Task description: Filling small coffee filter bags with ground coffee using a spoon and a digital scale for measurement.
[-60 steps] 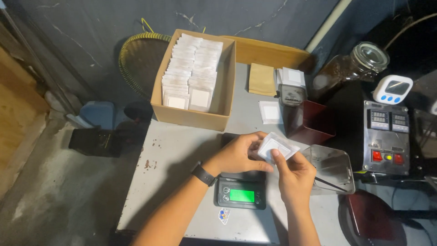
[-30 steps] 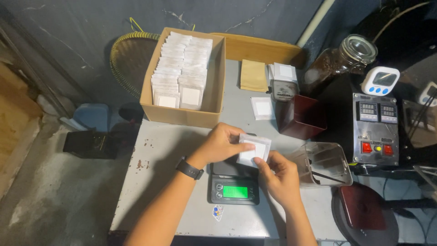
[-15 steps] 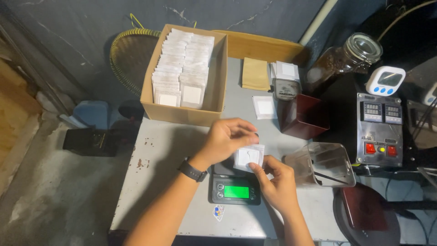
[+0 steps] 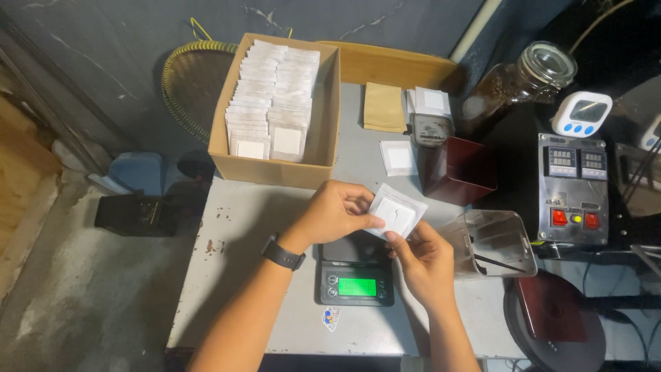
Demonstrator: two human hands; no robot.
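two hands hold one small white sachet (image 4: 397, 212) above the back edge of a digital scale (image 4: 354, 274). the left hand (image 4: 335, 211) pinches the sachet's left edge between thumb and fingers; a black wristwatch (image 4: 282, 252) sits on that wrist. the right hand (image 4: 425, 258) grips the sachet's lower edge from 6 o'clock with thumb and fingertips. the sachet is tilted, clear of the scale platform, and a thin dark line shows on its face.

surface: a grey metal table (image 4: 234, 269), paint chipped and rust-spotted near its left side. the scale lies near the front edge, its green display lit. a small sticker (image 4: 331, 317) lies on the table at 7 o'clock from the scale.

at 11 o'clock from the hands, an open cardboard box (image 4: 323, 131) holds upright rows of white sachets. at 12 o'clock lie a single white sachet (image 4: 397, 157), a tan paper pouch (image 4: 384, 107) and a dark red container (image 4: 460, 169). at 3 o'clock a clear plastic container (image 4: 492, 242) stands just beside the right hand.

room: a dark wall runs behind the table. at 2 o'clock stand a glass jar (image 4: 513, 84) with dark contents, a white timer (image 4: 582, 114) and a grey control unit (image 4: 573, 189) with red buttons. the bare concrete floor (image 4: 62, 289) lies at 9 o'clock.
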